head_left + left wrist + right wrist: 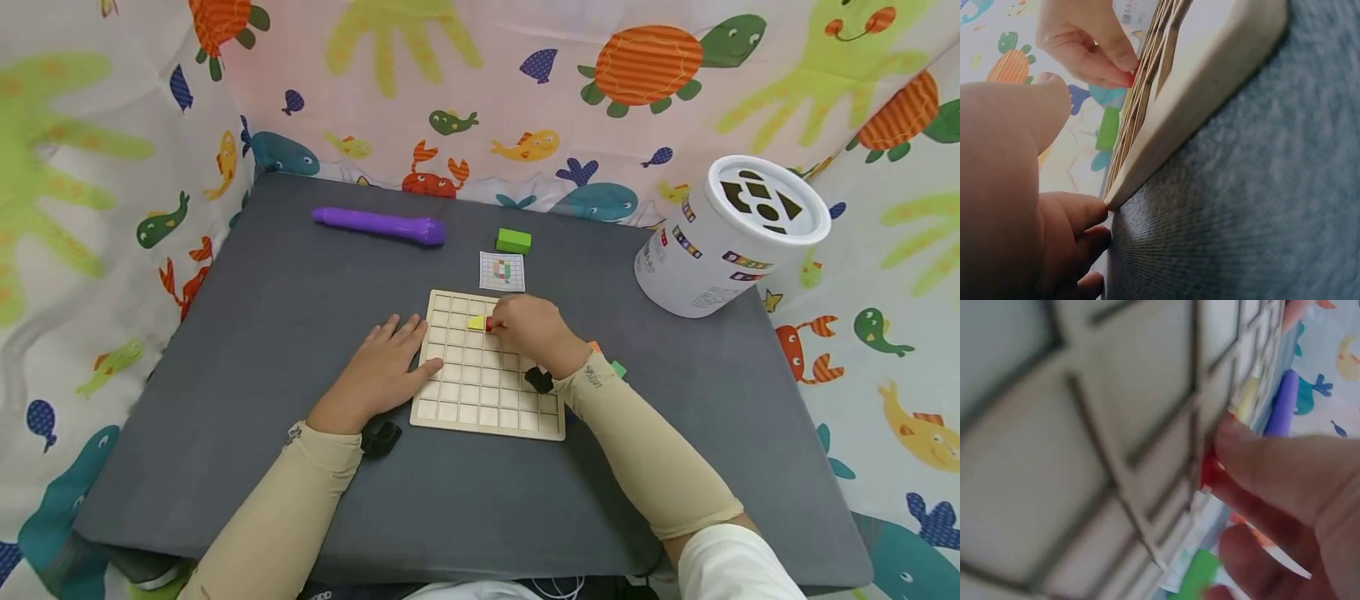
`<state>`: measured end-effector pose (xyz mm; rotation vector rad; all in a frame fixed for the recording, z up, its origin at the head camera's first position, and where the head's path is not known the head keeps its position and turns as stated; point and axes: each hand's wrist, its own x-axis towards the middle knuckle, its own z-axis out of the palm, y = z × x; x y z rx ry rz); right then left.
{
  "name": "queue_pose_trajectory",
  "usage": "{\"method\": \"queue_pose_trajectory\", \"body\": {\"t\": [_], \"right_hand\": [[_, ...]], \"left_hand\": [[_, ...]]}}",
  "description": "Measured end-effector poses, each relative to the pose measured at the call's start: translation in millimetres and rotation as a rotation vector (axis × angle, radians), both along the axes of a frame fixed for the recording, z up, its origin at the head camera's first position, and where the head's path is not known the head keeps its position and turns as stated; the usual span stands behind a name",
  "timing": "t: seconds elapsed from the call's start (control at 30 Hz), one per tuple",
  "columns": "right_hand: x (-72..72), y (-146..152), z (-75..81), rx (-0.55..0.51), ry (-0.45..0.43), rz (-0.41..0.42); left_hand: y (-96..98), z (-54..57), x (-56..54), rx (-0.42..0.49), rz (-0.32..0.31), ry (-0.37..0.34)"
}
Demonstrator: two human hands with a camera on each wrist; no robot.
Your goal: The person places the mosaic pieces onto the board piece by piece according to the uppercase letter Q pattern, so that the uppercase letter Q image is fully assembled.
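A wooden grid board (pixel 465 392) lies on the grey table. My right hand (pixel 534 329) pinches a small red block (pixel 490 324) between thumb and fingertips at one of the board's upper cells. In the right wrist view the red block (pixel 1210 470) meets the grid. Just left of it a yellow piece (pixel 476 322) sits in a cell. My left hand (pixel 384 367) lies with fingers spread along the board's left edge, thumb over the rim. In the left wrist view its fingertips (pixel 1088 212) touch the board's edge.
Above the board lie a printed pattern card (pixel 502 272) and a green block (pixel 513 242). A purple marker-shaped stick (pixel 378 225) lies at the back left. A white tub (pixel 720 242) with a shape-hole lid stands at right. Orange and green pieces (pixel 618 368) show beyond my right wrist.
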<state>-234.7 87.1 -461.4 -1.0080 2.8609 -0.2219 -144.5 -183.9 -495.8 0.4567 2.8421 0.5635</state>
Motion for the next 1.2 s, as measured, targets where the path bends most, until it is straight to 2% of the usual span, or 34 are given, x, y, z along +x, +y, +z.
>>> {"method": "queue_pose_trajectory", "body": {"t": [0.07, 0.17, 0.3, 0.37, 0.47, 0.57, 0.67, 0.73, 0.83, 0.93, 1.03, 1.1, 1.2], "right_hand": [[2.4, 15, 9.6, -0.017, -0.065, -0.031], [10.3, 43, 33.1, -0.082, -0.121, -0.118], [23.8, 82, 65.1, -0.281, -0.115, -0.273], [29.0, 99, 70.1, -0.370, -0.100, -0.333], [35.1, 120, 54.5, -0.411, -0.101, -0.408], [44.2, 133, 18.8, -0.370, -0.118, -0.455], [58.4, 138, -16.1, -0.320, -0.111, -0.457], [68.2, 136, -28.6, -0.297, -0.076, -0.441], [77.1, 130, -25.1, -0.289, 0.008, -0.416], [76.2, 126, -1.3, -0.311, 0.061, -0.433], [72.1, 125, 17.3, -0.302, 0.044, -0.478], [72.3, 124, 14.9, -0.266, 0.022, -0.498], [77.1, 125, -5.6, -0.201, 0.008, -0.506]], "left_hand": [[7.6, 1.7, -3.6, 0.001, -0.018, 0.007], [15.7, 4.3, -7.7, 0.006, -0.040, 0.010], [17.1, 4.8, -9.7, -0.008, -0.043, 0.002], [14.2, 4.6, -9.0, -0.015, -0.032, 0.001], [7.7, 3.2, -6.5, -0.026, -0.013, 0.002], [2.6, 1.7, -3.5, -0.028, -0.001, -0.006], [-0.2, 1.4, -0.8, -0.025, 0.008, -0.011], [-0.7, 1.6, 0.3, -0.024, 0.013, -0.017], [-0.2, 1.1, 0.8, -0.033, 0.020, -0.028], [2.5, 1.2, 0.5, -0.025, 0.023, -0.035], [6.4, 2.9, -0.4, -0.017, 0.020, -0.035], [9.9, 3.4, -0.6, -0.021, 0.010, -0.033], [18.1, 2.5, -1.7, -0.026, -0.008, -0.035]]}}
